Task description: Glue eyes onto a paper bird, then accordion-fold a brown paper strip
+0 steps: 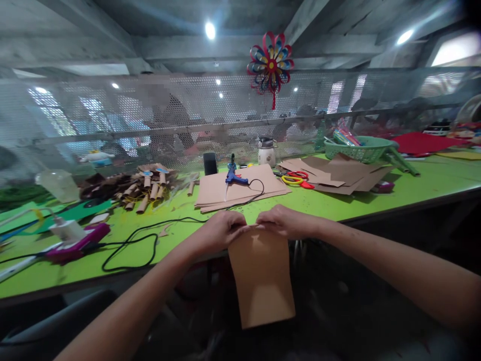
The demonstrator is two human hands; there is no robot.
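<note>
A sheet of brown kraft paper (263,281) hangs down in front of the table's near edge. Its top edge is pinched between the fingers and thumb of my left hand (225,228) and my right hand (281,220), a short gap apart. The lower part of the sheet curves slightly over the dark space below. Just beyond my hands, a blue hot glue gun (236,178) lies on a stack of brown paper sheets (210,193). Scissors with yellow and red handles (295,179) rest beside that stack.
Loose brown paper pieces (349,173) and a green basket (358,149) are at right. Rolled paper tubes (143,193) lie in a heap at left. A black cord (156,245) loops to a purple power strip (77,245). A perforated metal screen (210,120) stands behind the green table (372,200).
</note>
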